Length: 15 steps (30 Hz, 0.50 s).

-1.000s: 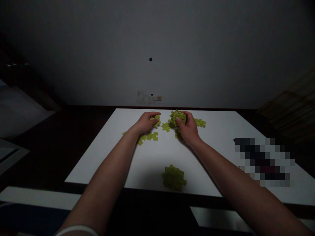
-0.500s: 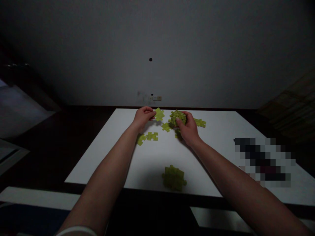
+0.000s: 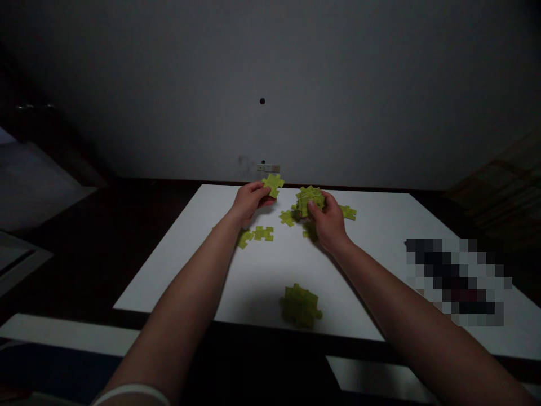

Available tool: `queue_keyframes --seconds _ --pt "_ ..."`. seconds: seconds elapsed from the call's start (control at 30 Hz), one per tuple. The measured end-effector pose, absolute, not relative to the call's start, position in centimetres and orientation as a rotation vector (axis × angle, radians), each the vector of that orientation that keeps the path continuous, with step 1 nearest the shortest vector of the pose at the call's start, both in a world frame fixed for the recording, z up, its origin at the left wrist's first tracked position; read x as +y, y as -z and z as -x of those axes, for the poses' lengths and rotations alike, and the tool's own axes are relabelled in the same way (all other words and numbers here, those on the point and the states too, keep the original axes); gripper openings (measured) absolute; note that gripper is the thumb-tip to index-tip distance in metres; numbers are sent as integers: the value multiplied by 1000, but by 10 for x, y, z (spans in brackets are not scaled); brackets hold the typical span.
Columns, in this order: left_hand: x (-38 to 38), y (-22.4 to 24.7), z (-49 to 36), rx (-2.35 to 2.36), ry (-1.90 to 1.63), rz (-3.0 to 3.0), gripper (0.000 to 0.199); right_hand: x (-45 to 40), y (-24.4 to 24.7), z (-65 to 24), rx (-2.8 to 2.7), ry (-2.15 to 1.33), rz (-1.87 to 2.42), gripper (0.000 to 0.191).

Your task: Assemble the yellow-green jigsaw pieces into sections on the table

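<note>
Between the thumb and fingers of my left hand is a yellow-green jigsaw puzzle piece, held above the far part of the white table. My right hand grips a stack of puzzle pieces in the same colour, thumb on top. Below and between the hands lies a loose piece. Another piece shows partly under my right hand, and one more lies to its right. Two pieces rest beside my left forearm, which hides part of the area.
Near the front edge sits a cluster of joined puzzle pieces. A dark pixelated object lies on the table's right side. Behind the table stands a grey wall with sockets.
My left hand has raised its puzzle piece slightly and turned it. My right hand, with the stack, has shifted a little right and up. The view has moved slightly.
</note>
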<state>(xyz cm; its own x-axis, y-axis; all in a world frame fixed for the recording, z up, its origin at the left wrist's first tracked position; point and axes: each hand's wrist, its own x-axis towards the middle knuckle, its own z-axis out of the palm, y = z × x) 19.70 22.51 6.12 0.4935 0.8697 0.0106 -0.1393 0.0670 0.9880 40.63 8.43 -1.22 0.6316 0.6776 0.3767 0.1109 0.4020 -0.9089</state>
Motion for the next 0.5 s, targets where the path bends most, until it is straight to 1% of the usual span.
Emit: queue_keyframes --seconds 0.1,0.2,0.33,0.5 --pt "224 -56 -198 726 -837 -1379 29 81 2 -399 -835 -589 1028 64" --pt "219 -51 -201 651 -740 -1501 34 78 -5 -394 -838 -666 995 64" --pt "212 -49 -203 516 -626 -1641 34 78 -4 -391 -817 -683 1017 68" --pt "206 -50 -205 486 -590 -1735 27 78 -3 -388 -907 -664 1030 69"
